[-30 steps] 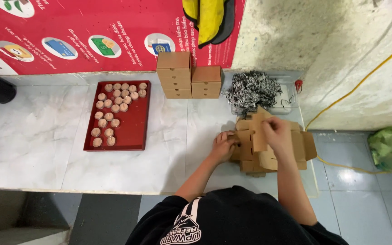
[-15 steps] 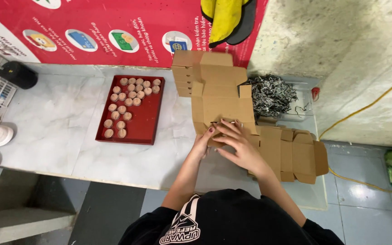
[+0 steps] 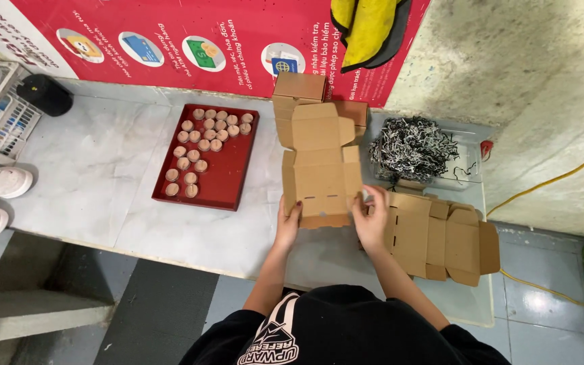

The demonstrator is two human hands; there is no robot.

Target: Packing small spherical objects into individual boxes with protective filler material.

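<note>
Both hands grip one flat, unfolded cardboard box blank over the table.

My left hand (image 3: 288, 225) pinches the near-left corner of the box blank (image 3: 320, 165); my right hand (image 3: 372, 220) is closed on its near-right edge. The blank lies over the middle of the table (image 3: 96, 169). Right of it, under my right hand, sits a stack of flat blanks (image 3: 441, 236). Left: a red tray (image 3: 234, 182) of round pieces. Far right: shredded paper (image 3: 407, 145).
</note>
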